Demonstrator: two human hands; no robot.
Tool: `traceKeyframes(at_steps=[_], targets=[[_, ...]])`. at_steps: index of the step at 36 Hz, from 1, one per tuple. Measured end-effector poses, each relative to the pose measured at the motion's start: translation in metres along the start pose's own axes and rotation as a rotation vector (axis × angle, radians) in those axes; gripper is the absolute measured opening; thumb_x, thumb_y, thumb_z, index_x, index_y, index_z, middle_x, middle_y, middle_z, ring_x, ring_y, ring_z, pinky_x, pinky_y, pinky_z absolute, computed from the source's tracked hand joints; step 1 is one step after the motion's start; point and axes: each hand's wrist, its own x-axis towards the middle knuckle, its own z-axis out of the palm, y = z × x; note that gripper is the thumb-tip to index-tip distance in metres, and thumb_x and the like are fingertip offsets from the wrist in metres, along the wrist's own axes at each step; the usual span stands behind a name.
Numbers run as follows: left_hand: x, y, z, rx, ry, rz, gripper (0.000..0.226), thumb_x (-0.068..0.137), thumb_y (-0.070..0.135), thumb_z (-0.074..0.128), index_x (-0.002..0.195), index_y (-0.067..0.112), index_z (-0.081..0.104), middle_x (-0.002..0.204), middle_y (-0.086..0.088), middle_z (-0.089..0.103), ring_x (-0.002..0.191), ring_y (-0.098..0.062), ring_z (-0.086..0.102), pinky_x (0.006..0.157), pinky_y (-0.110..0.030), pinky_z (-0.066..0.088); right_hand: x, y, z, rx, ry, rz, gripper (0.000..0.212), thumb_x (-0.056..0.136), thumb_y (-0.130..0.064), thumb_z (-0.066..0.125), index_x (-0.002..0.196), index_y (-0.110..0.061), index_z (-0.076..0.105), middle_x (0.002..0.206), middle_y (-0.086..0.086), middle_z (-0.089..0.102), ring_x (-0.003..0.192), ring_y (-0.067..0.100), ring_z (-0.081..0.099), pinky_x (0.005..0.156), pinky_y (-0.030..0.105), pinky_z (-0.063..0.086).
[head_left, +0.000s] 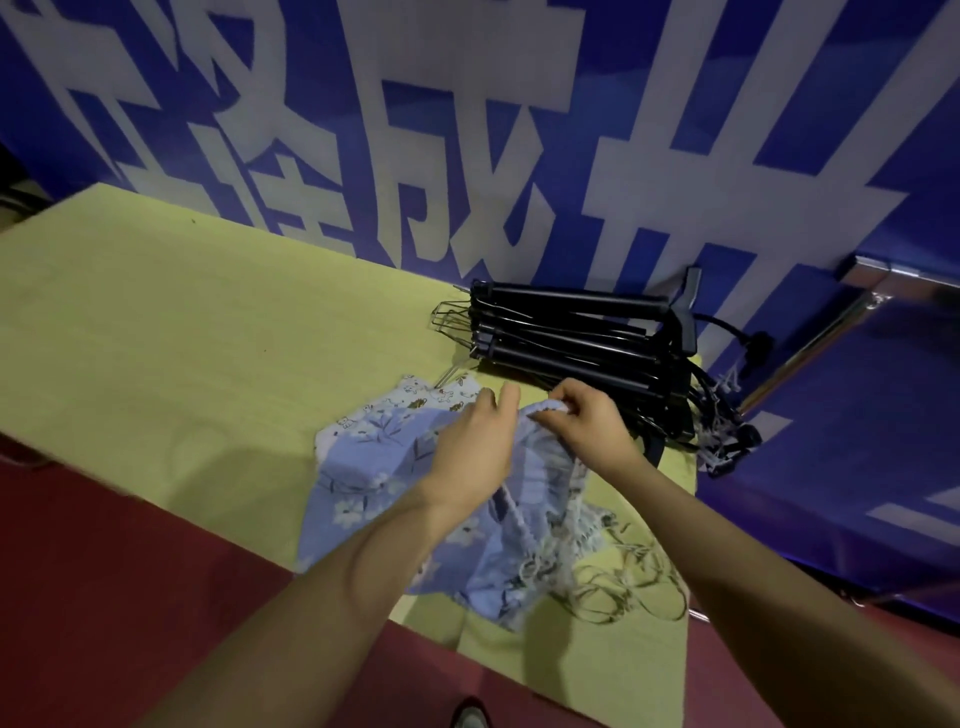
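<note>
Seen from the head camera, a person is working a blue floral cloth (374, 467) at the near right part of a yellow-green table (182, 322). Most of it is lying crumpled on the tabletop while its upper edge is being lifted clear, apparently so the fabric can be gathered or straightened for one of the black hangers (571, 332). These are lying stacked just behind it, against the blue banner (519, 156). The right hand (589, 423) is pinching that raised edge between thumb and curled fingers, wrist bending down and forearm reaching in from the lower right. The left hand (478, 447) is lying just beside it, back to the camera, thumb pointing toward the gathered edge. Its fingers are pointing away over the cloth, and whether they are gripping fabric underneath cannot be told. The cloth's pale fringe (566, 551) is trailing toward the table's near edge, loose threads spreading over the surface. A second, lighter printed cloth (441, 395) is peeking out beneath, between the floral one and the hangers.
</note>
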Motion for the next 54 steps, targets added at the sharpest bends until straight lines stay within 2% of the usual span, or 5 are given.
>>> traceKeyframes(at_steps=[12,21,26,36,54], targets=[[-0.009,-0.006,-0.002,0.276,-0.111,-0.048,0.098,0.079,0.001,0.066,0.150,0.018,0.000,0.147,-0.018,0.018,0.108,-0.039,0.051,0.068,-0.035,0.042,-0.004,-0.009,-0.006,-0.177,0.054,-0.094,0.021,0.090,-0.004,0.058,0.109,-0.011,0.065,0.107,0.004,0.060,0.097,0.014,0.054,0.083,0.024,0.041],[-0.007,0.011,0.013,0.044,0.004,-0.146,0.077,0.094,0.044,0.044,0.150,0.012,0.003,0.148,-0.014,0.020,0.121,-0.038,0.040,0.091,-0.044,0.042,-0.016,-0.005,-0.009,-0.011,0.097,-0.003,0.016,0.094,-0.011,0.056,0.109,-0.008,0.063,0.096,0.008,0.062,0.056,0.016,0.061,0.046,0.021,0.052],[0.001,0.023,0.022,0.137,-0.030,-0.195,0.086,0.093,0.028,0.055,0.150,0.007,-0.006,0.148,-0.015,0.020,0.123,-0.038,0.040,0.085,-0.038,0.045,-0.015,-0.004,-0.014,-0.001,0.092,-0.027,0.012,0.095,-0.012,0.056,0.105,-0.010,0.062,0.081,0.000,0.062,0.037,0.011,0.056,0.044,0.021,0.047],[0.010,0.021,0.020,0.405,-0.196,-0.057,0.091,0.087,0.011,0.062,0.150,0.007,-0.004,0.150,-0.014,0.016,0.124,-0.041,0.034,0.078,-0.035,0.050,0.000,0.028,-0.030,-0.178,0.126,-0.006,0.019,0.094,-0.009,0.055,0.110,-0.008,0.066,0.101,0.010,0.069,0.084,0.023,0.064,0.073,0.031,0.051],[0.043,0.025,0.040,0.029,-0.205,-0.311,0.081,0.090,0.003,0.056,0.151,0.008,0.003,0.155,-0.005,0.010,0.133,-0.036,0.029,0.083,-0.032,0.047,-0.009,0.104,-0.041,-0.502,0.006,0.235,0.019,0.093,-0.011,0.049,0.101,-0.003,0.065,0.096,0.018,0.066,0.084,0.036,0.062,0.063,0.035,0.045]])
